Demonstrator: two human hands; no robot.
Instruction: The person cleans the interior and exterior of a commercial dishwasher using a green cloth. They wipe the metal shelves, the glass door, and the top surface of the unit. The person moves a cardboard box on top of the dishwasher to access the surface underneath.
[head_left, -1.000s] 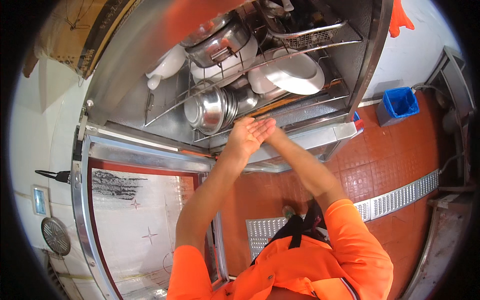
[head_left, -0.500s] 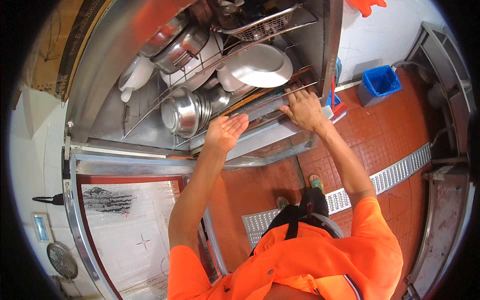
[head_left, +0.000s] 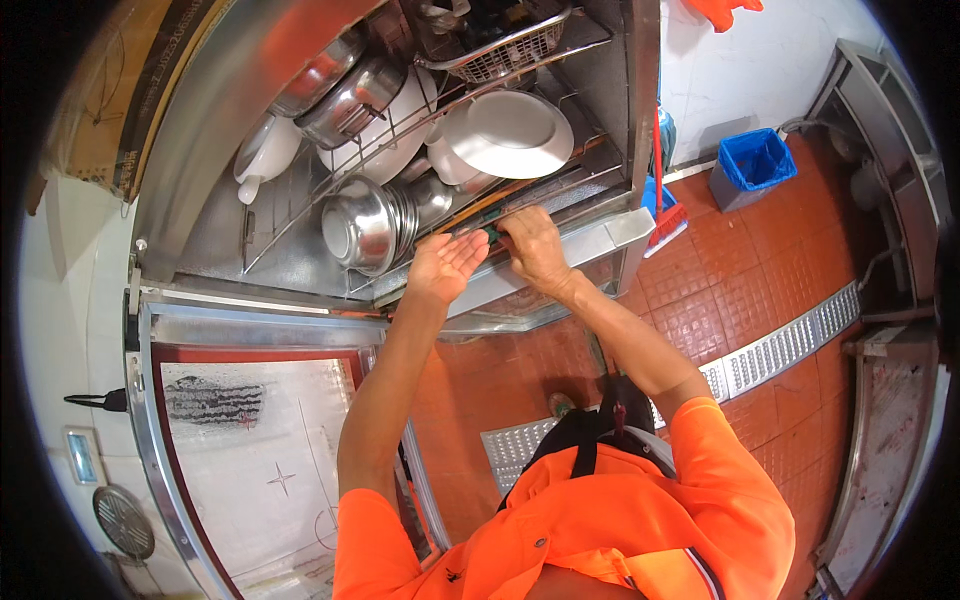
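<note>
Steel bowls [head_left: 360,228] — just beside left hand [head_left: 446,266]

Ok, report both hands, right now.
Left hand: open, palm up, nothing visible on it.
Right hand: fingers curled; whether it holds anything cannot be told.

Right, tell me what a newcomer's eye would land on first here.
The bright orange shirt at the bottom centre grabs attention first. Next come the shiny stacked steel bowls and the large white dish on the rack above the hands, with the left hand palm up and the right hand close beside it. Off to the right, a blue-lined bin stands out on the reddish floor.
</note>
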